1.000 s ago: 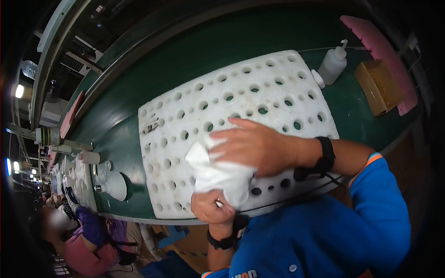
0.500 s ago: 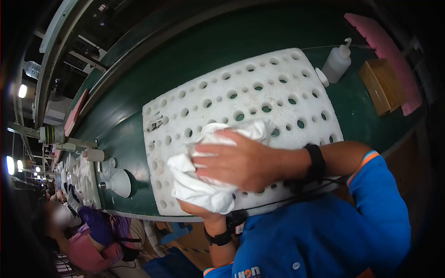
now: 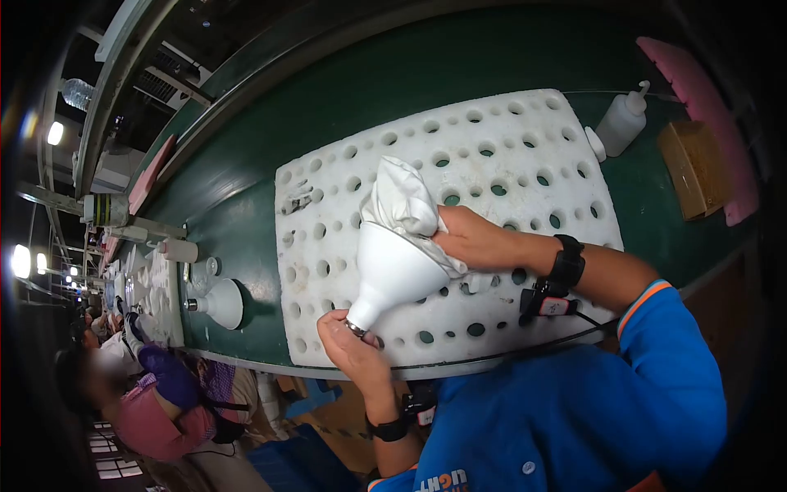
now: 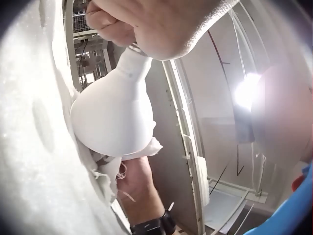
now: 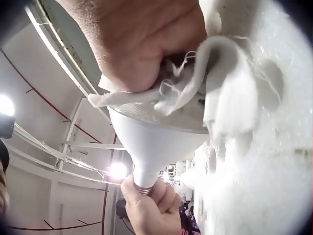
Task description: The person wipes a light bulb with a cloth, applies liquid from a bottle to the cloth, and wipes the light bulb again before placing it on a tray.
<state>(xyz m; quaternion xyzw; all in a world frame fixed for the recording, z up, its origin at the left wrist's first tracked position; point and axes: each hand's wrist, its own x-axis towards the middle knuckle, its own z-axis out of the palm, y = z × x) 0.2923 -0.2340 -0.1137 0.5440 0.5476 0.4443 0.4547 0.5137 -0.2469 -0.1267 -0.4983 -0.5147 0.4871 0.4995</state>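
Lamp, white, flared, one: held between the two grips, wide face toward the right. Left grip: fingers curled on the screw base. Right grip: holding bunched cloth, one piece, at the face and rim (fingertips hidden in the folds). Change: half a second ago the cloth wrapped most of the lamp; now the outer cone shows bare, suggesting the wiping has passed from body to face. Count, remaining: foam board, one, beneath both grips, holes not tallied; second lamp, one, on the green surface left of the left grip; pump bottle, one, cardboard box, one, and pink slab, one, beyond the right grip, far right.
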